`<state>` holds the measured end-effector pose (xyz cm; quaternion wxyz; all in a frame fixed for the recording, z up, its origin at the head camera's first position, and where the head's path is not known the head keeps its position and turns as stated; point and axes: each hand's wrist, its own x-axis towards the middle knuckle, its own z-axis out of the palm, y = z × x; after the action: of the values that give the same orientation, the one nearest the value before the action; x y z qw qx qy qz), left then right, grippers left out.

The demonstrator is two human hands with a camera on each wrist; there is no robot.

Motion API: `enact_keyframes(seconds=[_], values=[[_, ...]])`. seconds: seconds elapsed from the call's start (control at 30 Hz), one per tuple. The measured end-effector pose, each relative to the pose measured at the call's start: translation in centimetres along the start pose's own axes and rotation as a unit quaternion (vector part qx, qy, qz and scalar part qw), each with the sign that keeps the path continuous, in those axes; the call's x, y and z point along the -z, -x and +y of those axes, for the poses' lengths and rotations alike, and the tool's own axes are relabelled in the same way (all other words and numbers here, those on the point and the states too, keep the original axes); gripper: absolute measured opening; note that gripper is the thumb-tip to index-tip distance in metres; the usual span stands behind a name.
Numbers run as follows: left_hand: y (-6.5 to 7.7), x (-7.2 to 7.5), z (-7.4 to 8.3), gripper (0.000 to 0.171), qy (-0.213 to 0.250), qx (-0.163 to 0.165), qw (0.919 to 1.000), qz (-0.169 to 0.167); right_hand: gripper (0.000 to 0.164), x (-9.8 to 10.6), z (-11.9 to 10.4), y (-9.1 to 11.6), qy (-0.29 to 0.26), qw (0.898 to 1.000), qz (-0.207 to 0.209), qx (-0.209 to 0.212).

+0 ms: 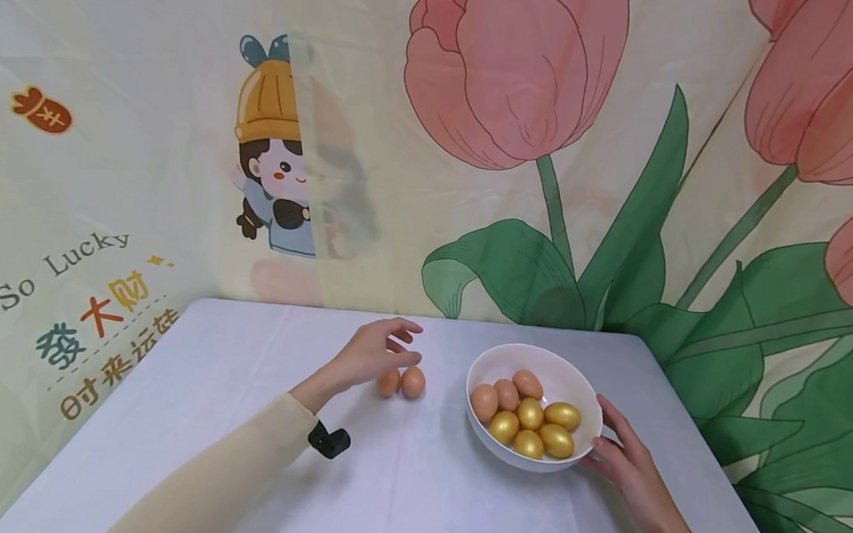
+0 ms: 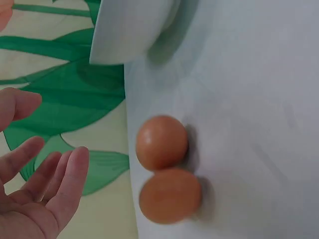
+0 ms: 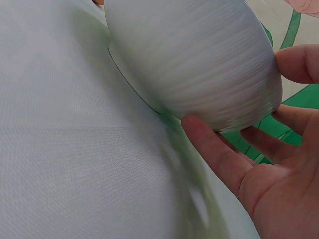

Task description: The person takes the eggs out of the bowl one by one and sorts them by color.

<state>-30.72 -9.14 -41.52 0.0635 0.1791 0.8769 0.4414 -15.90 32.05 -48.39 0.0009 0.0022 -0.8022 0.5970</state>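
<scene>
Now the left hand (image 1: 372, 353) hovers relaxed over two brown eggs (image 1: 401, 382); right hand (image 1: 631, 471) cups the bowl (image 1: 490, 362) with relaxed fingers.

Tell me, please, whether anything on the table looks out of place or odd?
Two brown eggs lie loose and touching on the table, left of the white bowl holding the other brown and gold eggs. Nothing is cracked or spilled.

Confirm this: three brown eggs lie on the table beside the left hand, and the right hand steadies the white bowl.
Wrong on the count: two brown eggs lie beside the left hand, as the left wrist view shows. The right hand does steady the white bowl on the table.
</scene>
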Motion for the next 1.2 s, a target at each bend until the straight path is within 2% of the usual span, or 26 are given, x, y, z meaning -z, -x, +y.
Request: enact_keyframes(seconds=[0.27, 0.6, 0.73, 0.93, 1.2], values=[[-0.9, -2.0, 3.3, 0.048, 0.021, -0.053, 0.9981, -0.022, 0.068, 0.0, 0.0, 0.0, -0.002, 1.0, 0.002, -0.001], [-1.6, -6.0, 6.8, 0.05, 0.037, -0.089, 0.993, -0.069, 0.068, -0.1, 0.0, 0.0, -0.004, 1.0, 0.001, -0.003], [-2.2, -7.8, 7.5, 0.05, 0.036, -0.086, 0.9921, -0.084, 0.068, 0.0, 0.0, 0.0, -0.004, 1.0, 0.001, -0.003], [-3.2, -9.9, 7.6, 0.05, 0.04, -0.077, 0.9919, -0.092, 0.07, -0.2, -0.1, 0.0, 0.001, 1.0, 0.003, -0.01], [-4.4, -12.4, 7.8, 0.05, 0.016, -0.073, 0.9934, -0.087, 0.069, -0.2, -0.1, 0.1, 0.004, 1.0, 0.002, -0.006]])
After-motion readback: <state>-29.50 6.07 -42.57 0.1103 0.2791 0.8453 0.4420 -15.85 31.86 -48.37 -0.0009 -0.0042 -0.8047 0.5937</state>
